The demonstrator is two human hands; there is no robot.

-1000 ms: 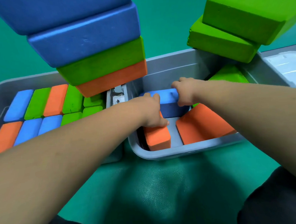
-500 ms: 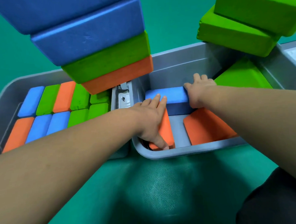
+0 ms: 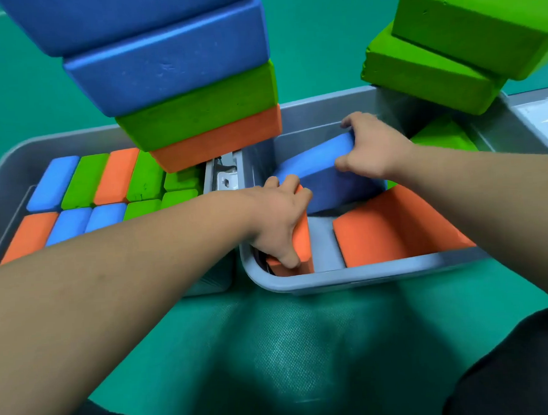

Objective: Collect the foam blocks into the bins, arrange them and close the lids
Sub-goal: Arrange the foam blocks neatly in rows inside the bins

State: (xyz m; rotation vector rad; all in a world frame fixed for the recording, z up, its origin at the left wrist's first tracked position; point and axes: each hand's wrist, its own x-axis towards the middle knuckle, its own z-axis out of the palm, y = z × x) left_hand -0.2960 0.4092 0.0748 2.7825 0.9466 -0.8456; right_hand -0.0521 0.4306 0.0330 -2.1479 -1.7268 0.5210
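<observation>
Two grey bins stand side by side on green matting. The left bin (image 3: 7, 164) holds two rows of blue, green and orange foam blocks on edge. In the right bin (image 3: 349, 281), my left hand (image 3: 281, 221) grips an upright orange block (image 3: 303, 240) at the near left corner. My right hand (image 3: 369, 145) grips the far end of a blue block (image 3: 315, 164), which is tilted up at that end. A second orange block (image 3: 391, 226) leans at the bin's near right. A green block (image 3: 442, 135) lies at its far right.
A tall stack of blue, green and orange blocks (image 3: 177, 85) rises at the back between the bins. Two green blocks (image 3: 448, 49) are piled on the right bin's far corner. A pale lid (image 3: 537, 114) lies at far right. My dark-clothed knees (image 3: 513, 369) are at the bottom edge.
My right hand has curled round the blue block's far end and tipped it upward. My left hand has closed its fingers round the orange block it was lying flat on.
</observation>
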